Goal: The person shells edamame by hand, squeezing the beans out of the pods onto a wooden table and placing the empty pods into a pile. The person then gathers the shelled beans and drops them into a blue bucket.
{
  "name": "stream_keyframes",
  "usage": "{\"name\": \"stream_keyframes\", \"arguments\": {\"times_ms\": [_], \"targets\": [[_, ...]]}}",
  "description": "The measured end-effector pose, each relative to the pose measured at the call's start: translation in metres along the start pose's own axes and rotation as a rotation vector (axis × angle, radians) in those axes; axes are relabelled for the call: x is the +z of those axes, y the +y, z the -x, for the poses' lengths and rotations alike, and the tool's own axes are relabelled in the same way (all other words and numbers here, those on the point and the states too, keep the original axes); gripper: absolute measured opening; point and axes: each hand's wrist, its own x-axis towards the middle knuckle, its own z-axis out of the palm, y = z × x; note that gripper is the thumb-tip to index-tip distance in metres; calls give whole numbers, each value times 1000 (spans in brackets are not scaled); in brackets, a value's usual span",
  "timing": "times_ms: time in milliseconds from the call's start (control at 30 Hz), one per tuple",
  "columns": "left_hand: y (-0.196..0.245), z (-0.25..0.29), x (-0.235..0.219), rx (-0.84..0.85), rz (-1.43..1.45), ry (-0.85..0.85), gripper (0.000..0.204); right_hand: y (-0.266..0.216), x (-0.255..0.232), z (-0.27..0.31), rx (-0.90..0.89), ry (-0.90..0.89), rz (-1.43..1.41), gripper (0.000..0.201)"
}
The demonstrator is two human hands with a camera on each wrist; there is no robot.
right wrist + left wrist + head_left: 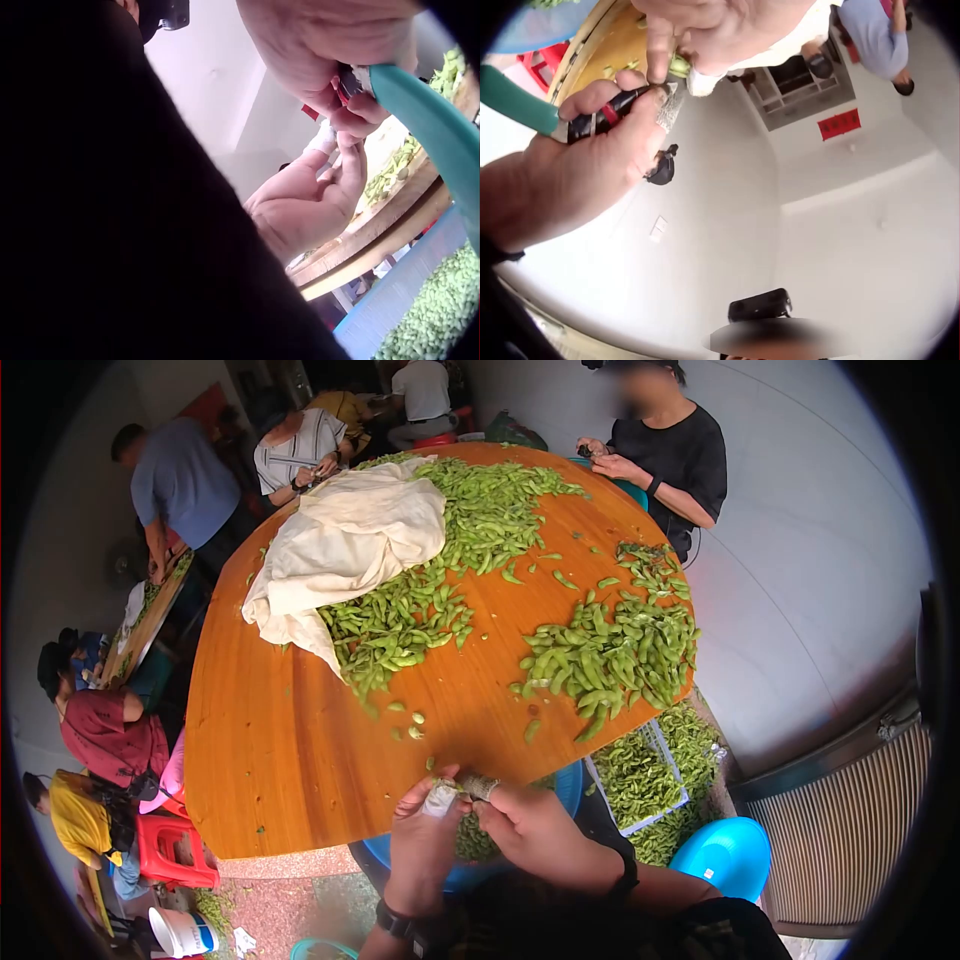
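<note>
pod point(681, 66): one, green, between the two hands, above the near edge of the table.
left hand point(420, 852): gripping; fingers and thumb pinch the pod. white wrap point(440, 798) on the thumb; dark band at the wrist.
right hand point(535, 835): gripping; fingers curled round a dark tool point(592, 124) with a red band, its tip end close to the pod. dark band at this wrist too.
tub point(571, 790): blue, below the near table edge, holding beans point(439, 315).
table point(290, 745): wooden, rounded. on it, a cream cloth point(350, 530) over part of a green heap point(490, 510); a second heap point(620, 655) to the right; a few loose pods nearer the hands.
crate point(683, 797): white-rimmed, filled with pods, on the floor at right. blue basin point(722, 858) beside it.
floor, left: red stool point(175, 850), white bucket point(183, 932).
people: several, round the table and beyond.
</note>
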Motion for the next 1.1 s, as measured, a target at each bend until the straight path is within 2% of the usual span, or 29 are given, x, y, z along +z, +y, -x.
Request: {"name": "stream_keyframes", "arguments": {"times_ms": [67, 133, 167, 233, 267, 300, 367, 500, 567, 667, 733, 867, 967, 1033, 1100], "targets": [[2, 1, 1, -12, -7, 7, 29, -7, -9, -4, 44, -23, -55, 9], [12, 2, 2, 41, -375, -89, 37, -16, -18, -7, 281, -77, -245, 10], [12, 3, 1, 41, -376, -90, 37, -14, -17, -7, 281, -76, -246, 10], [12, 4, 1, 245, -1014, -129, 45, -6, -13, -8, 157, -82, -242, 13], [10, 3, 3, 351, -1136, -130, 48, -5, -13, -8, 156, -79, -241, 13], [10, 3, 4, 352, -1136, -134, 48, -4, -13, -7, 198, -99, -228, 14], [11, 4, 7, 620, -1418, -204, 47, 1, -13, -6, 239, -118, -215, 14], [11, 6, 8, 673, -1458, -198, 49, 5, -10, -1, 182, -98, -186, 15], [14, 10, 14, 529, -1489, -169, 44, 8, -9, -1, 169, -80, -204, 15], [11, 10, 16, 632, -1489, -163, 41, 15, -6, 1, 154, -99, -169, 16], [10, 11, 17, 630, -1499, -161, 40, 11, -8, 4, 238, -118, -228, 15], [12, 13, 20, 604, -1515, -165, 38, 10, -8, 3, 217, -88, -191, 15], [10, 10, 18, 666, -1502, -184, 37, 12, -5, 2, 193, -56, -128, 9], [12, 9, 16, 660, -1504, -207, 38, 18, 0, 2, 47, 33, -75, 6], [14, 7, 13, 653, -1507, -229, 38, 19, 1, 2, 61, 28, -73, 8]]}}
